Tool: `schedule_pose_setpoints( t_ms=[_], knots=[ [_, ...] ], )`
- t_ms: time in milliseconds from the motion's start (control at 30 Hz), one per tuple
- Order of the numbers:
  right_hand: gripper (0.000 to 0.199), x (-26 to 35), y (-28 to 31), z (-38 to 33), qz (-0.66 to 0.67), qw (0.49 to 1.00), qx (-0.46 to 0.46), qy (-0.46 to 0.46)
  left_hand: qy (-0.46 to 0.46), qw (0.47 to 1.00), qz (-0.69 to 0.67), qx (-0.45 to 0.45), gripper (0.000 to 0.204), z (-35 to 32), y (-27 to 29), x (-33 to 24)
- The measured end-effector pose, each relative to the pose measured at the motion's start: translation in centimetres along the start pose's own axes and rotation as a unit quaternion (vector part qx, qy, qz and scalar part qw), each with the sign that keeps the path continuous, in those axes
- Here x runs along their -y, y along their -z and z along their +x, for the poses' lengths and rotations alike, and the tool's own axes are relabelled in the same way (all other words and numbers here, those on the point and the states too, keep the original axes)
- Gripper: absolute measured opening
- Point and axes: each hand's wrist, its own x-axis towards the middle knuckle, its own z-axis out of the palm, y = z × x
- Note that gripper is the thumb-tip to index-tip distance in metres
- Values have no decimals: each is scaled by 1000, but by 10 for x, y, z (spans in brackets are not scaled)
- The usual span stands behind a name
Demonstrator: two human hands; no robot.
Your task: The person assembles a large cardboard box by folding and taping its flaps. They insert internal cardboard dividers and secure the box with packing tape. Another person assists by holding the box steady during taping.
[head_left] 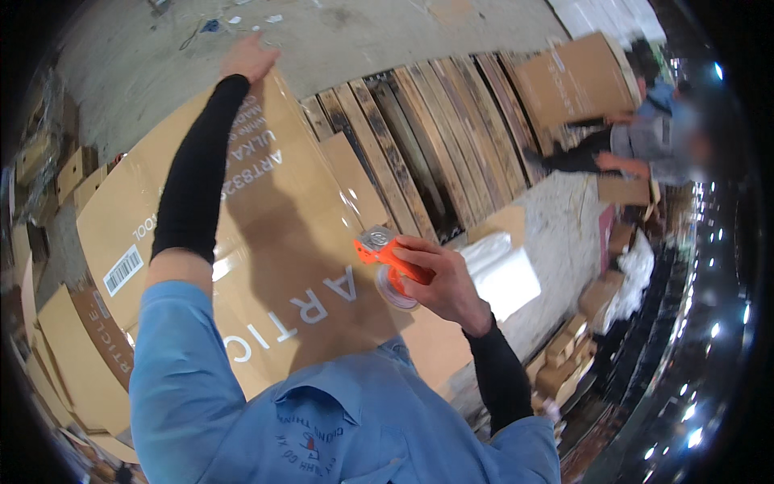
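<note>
A large brown cardboard box point(282, 242) with white print and a barcode label lies in front of me. My right hand point(443, 278) is closed round an orange tape dispenser point(387, 252) with a metal head, held above the box's right side. The clear tape roll point(395, 289) shows below its handle. Stretched far forward, my left hand point(248, 58) rests at the box's far corner, with the thumb apart from the fingers. Part of that hand's fingers is hard to make out. Black sleeves cover both forearms.
Wooden pallets point(435, 137) lie to the right of the box, with another cardboard box point(568, 81) standing on their far end. A person point(645, 141) is beside it. Flattened cartons point(81, 355) lean at left. White foam sheets point(504, 278) lie at right. Scraps litter the concrete floor point(339, 40).
</note>
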Motion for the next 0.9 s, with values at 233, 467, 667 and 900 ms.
schedule_pose_setpoints(
  t_ms=[233, 467, 667, 900],
  knots=[
    [40, -49, -13, -133, 57, 997, -38, -44, -271, 961, -21, 43, 30, -81, 32, -39],
    [43, -78, -34, -213, 121, 988, -48, -85, -541, 807, -183, 148, 16, -231, 46, -103],
    [46, -86, -39, -215, 146, 985, -60, -65, -636, 692, -215, 267, 20, -363, 52, -173],
    [42, -88, -32, -227, 119, 986, -27, -111, -635, 681, -213, 296, 24, -419, 44, -200]
  ],
)
